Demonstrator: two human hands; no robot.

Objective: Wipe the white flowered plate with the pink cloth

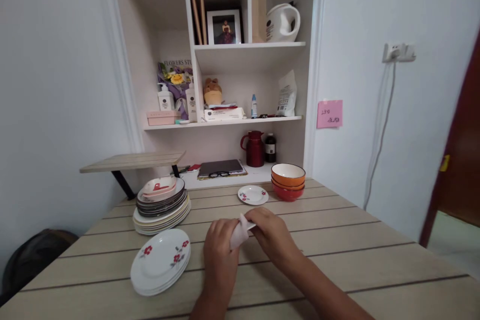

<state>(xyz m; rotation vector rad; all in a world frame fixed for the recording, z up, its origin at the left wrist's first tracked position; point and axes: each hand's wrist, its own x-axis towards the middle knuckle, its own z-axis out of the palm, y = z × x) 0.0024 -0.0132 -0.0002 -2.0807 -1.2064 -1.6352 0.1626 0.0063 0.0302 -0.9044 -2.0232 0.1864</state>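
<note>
Over the middle of the table, my left hand [222,247] is closed around a pale pinkish-white cloth [239,234]. My right hand [270,234] pinches a thin white plate-like piece [252,225], which meets the cloth between both hands; most of it is hidden by fingers and cloth. Just beyond the hands lies a small white plate [253,194] with red flowers. To the left of my left hand is a stack of larger flowered white plates [161,260]. Behind that stands a taller pile of plates [161,210], topped by a pink-rimmed dish [159,186].
Stacked orange and red bowls [288,181] stand at the table's back right. A raised wooden stand [135,161] juts over the back left. Behind the table, the shelf unit [251,52] holds a dark red jug [255,149], a dark bottle [270,148] and a laptop [220,167].
</note>
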